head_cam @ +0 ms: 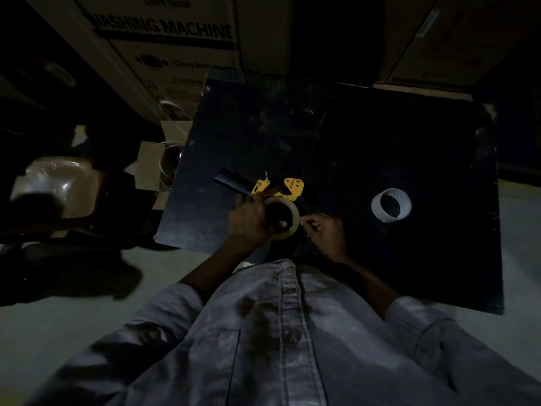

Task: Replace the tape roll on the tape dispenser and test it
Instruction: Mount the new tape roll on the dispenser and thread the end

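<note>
A yellow tape dispenser (288,187) with a black handle lies on the black table (351,142). A tan tape roll (292,213) sits on its hub. My left hand (248,221) grips the roll, the thumb inside its core. My right hand (325,230) is just right of the roll, its fingertips pinched at the roll's outer edge; whether it holds a tape end is too dark to tell. An empty white cardboard core (391,205) stands on the table farther right.
Large cardboard boxes (164,33) marked "washing machine" stand behind the table. Left of the table are an open carton (164,168) with tape rolls and a plastic-wrapped bundle (58,183). Grey floor lies below.
</note>
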A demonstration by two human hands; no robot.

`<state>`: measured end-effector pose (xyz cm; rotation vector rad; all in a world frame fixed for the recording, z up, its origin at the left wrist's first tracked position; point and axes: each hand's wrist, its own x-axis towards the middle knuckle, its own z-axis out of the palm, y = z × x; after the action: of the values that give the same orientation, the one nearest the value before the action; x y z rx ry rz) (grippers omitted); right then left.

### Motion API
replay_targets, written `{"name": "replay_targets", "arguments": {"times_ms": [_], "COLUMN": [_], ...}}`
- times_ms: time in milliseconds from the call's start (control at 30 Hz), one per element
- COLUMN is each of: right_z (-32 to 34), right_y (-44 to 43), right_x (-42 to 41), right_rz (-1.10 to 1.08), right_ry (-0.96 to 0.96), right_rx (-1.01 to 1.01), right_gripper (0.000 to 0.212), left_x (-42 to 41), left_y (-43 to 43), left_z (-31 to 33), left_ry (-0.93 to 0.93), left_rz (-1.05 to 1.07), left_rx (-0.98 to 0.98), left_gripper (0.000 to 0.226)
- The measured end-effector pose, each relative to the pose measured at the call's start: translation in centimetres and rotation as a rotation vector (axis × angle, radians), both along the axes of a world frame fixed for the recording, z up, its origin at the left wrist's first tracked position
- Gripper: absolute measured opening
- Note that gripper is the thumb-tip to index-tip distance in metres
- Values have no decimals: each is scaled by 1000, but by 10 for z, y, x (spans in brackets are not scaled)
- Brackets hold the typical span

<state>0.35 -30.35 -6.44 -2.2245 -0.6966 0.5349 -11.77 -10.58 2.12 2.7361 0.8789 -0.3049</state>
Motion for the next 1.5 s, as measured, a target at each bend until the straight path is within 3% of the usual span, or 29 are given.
{"name": "replay_targets", "arguments": {"times_ms": [100, 233, 333, 433, 533, 667, 1000, 1267, 1400, 1500], "right_z": [-1, -2, 7, 17, 29, 38, 68, 75, 70, 81], "right_y": [4, 9, 15, 30, 51, 78, 127, 123, 131, 131], "right_x": [9, 24, 34, 47, 54, 59, 61, 86, 84, 98], "right_rz": [48, 192, 344, 537, 677, 814, 1042, 1016, 1033, 880], "right_ry": [-71, -261, -441, -700, -960, -1060, -988, -896, -726, -567], "right_rx": [-12, -49, -117, -144, -219, -295, -385, -446, -414, -399], "right_gripper": [13, 13, 15, 25, 21, 30, 26, 31, 32, 29], "left_x": [21, 46, 52, 50, 45, 45, 40, 38, 38, 38], "left_y": [6, 34, 58, 63, 60, 62, 57, 54, 54, 51], "left_z": [3, -18, -41, -53, -50, -48, -67, -60, -61, -61], "left_ry": [-64, 12, 104, 131, 100, 105, 79, 69, 47, 48], "left_rz": [-215, -93, 18, -65, -98, -163, -247, -156, -191, -270], "left_rx": [110, -173, -281, -233, -251, -276, -250, -278, -285, -269], "left_gripper": [138, 173, 169, 160, 158, 162, 174, 158, 160, 165]}}
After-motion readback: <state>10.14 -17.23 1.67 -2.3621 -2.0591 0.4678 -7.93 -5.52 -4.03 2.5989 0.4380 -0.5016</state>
